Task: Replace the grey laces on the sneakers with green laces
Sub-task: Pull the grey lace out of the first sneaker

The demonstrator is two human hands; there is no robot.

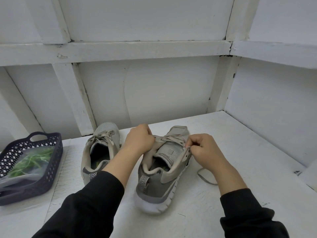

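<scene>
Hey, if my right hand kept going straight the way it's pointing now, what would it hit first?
Probably the nearer sneaker itself: your right hand, pinching its grey lace, points forward and left, straight into the laced tongue. Your left hand lies just beyond, though depth is unclear.

One view only, head-worn, wide-angle. Faces forward and down onto table [240, 152] from close above; wall [163, 91] fills the upper half of frame.

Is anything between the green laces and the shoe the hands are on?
Yes. The green laces lie in a clear bag in the basket, and the other sneaker stands between that basket and the sneaker the left hand grips, the right hand pinching its grey lace.
</scene>
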